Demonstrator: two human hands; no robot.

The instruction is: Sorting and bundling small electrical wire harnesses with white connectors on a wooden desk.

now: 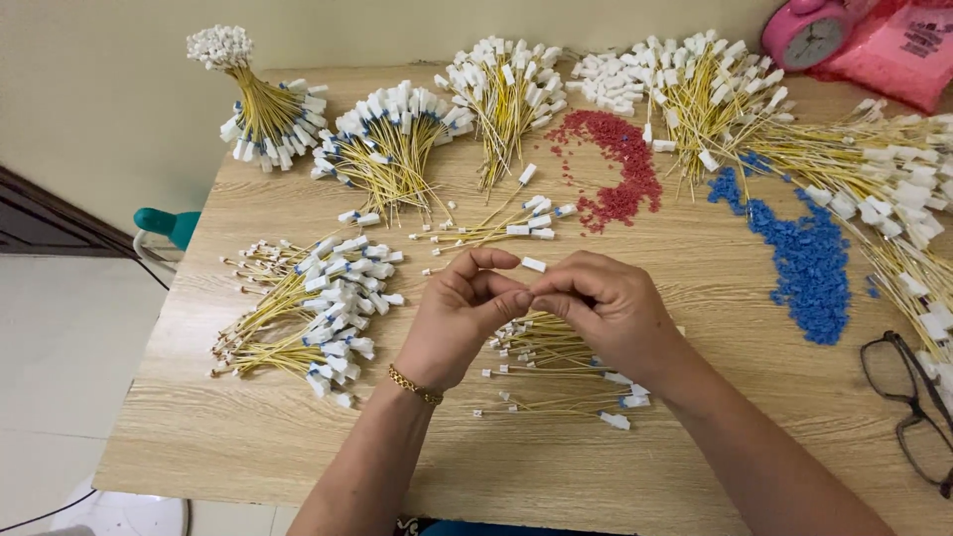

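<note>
Pinching a small white connector (533, 265) between both thumbs and forefingers, my left hand (459, 316) and right hand (608, 310) meet fingertip to fingertip above the yellow wires (556, 349) on the wooden table (695, 268), wrists angled inward.

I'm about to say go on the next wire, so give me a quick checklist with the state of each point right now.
1. Both hands meet over the table: ok, left hand and right hand touch at the fingertips.
2. Small part gripped between the fingers: cannot tell, it is hidden.
3. Loose wires within reach: ok, lying under the hands.
4. Blue beads and red beads kept apart: ok, two separate piles.
5. Finished pile clear of the hands: ok, lying beside the left hand.
6. Glasses safely placed: not ok, at the table's edge.
</note>
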